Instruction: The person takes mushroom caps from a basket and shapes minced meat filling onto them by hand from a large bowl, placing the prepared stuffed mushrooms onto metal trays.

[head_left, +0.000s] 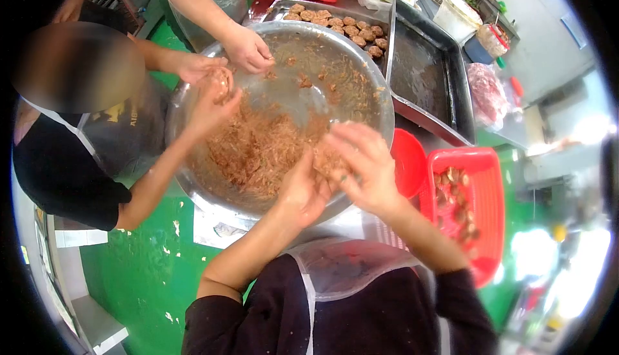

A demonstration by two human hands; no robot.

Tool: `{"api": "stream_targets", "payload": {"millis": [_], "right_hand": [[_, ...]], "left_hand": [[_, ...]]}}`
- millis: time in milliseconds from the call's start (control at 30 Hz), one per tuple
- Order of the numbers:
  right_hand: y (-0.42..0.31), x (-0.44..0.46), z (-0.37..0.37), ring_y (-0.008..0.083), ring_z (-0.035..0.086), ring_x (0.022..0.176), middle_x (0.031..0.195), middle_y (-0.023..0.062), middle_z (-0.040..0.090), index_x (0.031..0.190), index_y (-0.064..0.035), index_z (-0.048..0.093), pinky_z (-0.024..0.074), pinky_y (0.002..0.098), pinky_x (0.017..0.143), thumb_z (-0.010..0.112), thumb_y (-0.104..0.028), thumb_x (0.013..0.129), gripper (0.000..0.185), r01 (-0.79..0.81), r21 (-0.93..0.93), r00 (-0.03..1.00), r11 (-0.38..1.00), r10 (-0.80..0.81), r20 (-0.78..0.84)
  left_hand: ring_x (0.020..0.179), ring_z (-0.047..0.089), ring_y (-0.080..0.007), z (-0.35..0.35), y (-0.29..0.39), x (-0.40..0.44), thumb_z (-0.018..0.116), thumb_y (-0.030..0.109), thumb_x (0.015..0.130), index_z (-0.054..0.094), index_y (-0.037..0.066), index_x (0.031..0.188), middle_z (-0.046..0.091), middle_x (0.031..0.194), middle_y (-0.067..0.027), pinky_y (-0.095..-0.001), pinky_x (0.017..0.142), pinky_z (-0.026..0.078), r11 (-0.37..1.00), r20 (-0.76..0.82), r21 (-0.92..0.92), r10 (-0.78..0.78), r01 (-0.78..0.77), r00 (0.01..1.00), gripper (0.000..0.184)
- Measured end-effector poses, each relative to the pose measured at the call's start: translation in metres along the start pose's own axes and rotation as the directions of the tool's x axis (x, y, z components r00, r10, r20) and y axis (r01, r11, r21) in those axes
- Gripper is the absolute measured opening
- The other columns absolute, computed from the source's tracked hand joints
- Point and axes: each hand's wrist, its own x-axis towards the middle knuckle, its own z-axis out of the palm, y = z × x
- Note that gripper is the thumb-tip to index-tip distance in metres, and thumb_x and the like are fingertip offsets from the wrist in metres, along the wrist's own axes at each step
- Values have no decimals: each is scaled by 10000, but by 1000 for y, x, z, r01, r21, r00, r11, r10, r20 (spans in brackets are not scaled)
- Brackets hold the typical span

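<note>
Between my left hand (303, 191) and my right hand (364, 165) is a lump of the reddish-brown shredded mixture (330, 160), cupped by the left palm and partly covered by the slightly blurred right fingers. Both hands are over the near right part of a large steel bowl (385, 107). A heap of the same mixture (255, 149) lies in the bowl, left of my hands, with small bits scattered on the far inner wall.
A co-worker's hands (216, 94) hold a lump at the bowl's left; another person's hand (248, 47) reaches over its far rim. Behind are formed patties (351, 31) on a tray and a dark tray (422, 65). At right are a red bowl (406, 162) and red basket (493, 207).
</note>
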Motion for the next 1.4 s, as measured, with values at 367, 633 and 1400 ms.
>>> {"api": "stream_targets", "payload": {"millis": [367, 633, 1400], "right_hand": [[-13, -10, 7, 273, 587, 951, 1032, 96, 615, 1027, -81, 625, 461, 394, 831, 629, -146, 731, 304, -137, 192, 991, 972, 136, 22], [-3, -16, 8, 291, 535, 1071, 1127, 140, 576, 1148, -69, 568, 399, 390, 933, 571, -149, 810, 347, -203, 353, 972, 914, 231, -40], [-9, 3, -11, 240, 431, 1193, 1261, 160, 477, 1292, 25, 387, 289, 362, 1030, 335, -425, 947, 570, -414, 745, 795, 523, 607, 16]], "left_hand": [[1071, 500, -152, 16, -9, -15, 288, 323, 982, 418, 64, 1217, 506, 1156, -62, -299, 910, 432, 997, -6, 71, -13, 13, 1000, 373], [1133, 473, -197, 0, -15, -14, 235, 306, 988, 344, 61, 1284, 467, 1245, -88, -378, 981, 387, 978, 306, -207, 57, 8, 950, 400], [1137, 482, -227, 8, -19, -23, 189, 340, 986, 363, 45, 1267, 466, 1253, -111, -388, 969, 408, 996, 145, 84, 27, -39, 989, 443]]}}
